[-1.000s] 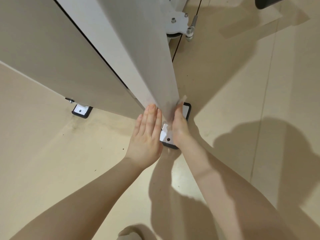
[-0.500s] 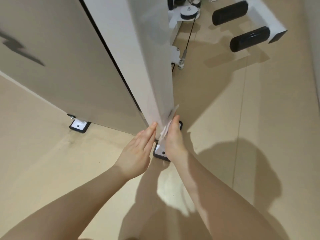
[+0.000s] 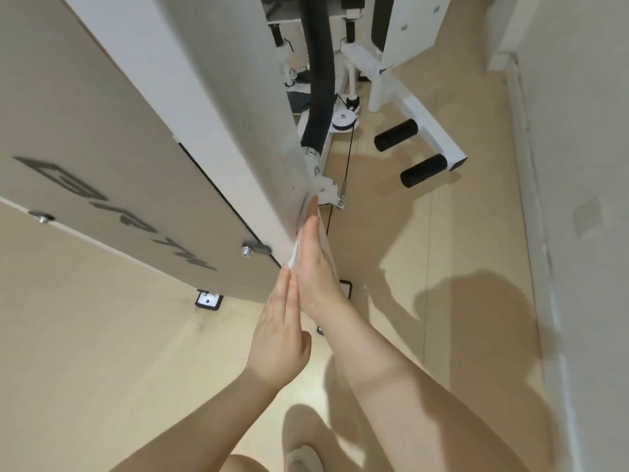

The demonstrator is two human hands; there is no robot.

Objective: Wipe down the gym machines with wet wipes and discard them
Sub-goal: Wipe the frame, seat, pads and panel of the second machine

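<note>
A white gym machine upright [image 3: 238, 131] runs from the top left down to the middle of the head view. My right hand [image 3: 315, 267] lies flat against its right edge and presses a thin white wet wipe [image 3: 295, 257] onto the metal; only a sliver of the wipe shows by the palm. My left hand [image 3: 279, 342] sits just below, fingers straight and together, its fingertips touching the column's lower corner, with nothing in it. A beige side panel [image 3: 102, 165] with dark lettering covers the machine's left face.
Black foam roller pads [image 3: 423, 170] on a white arm stick out over the floor at the right. A black padded bar [image 3: 320, 73], a pulley and a cable hang behind the column. Black-and-white floor feet [image 3: 208, 300] stand on the beige floor. A wall [image 3: 578, 199] runs along the right.
Both hands have slid up the column's edge with the wipe, away from the floor foot. The view has tilted up, so more of the machine and the roller pads show.
</note>
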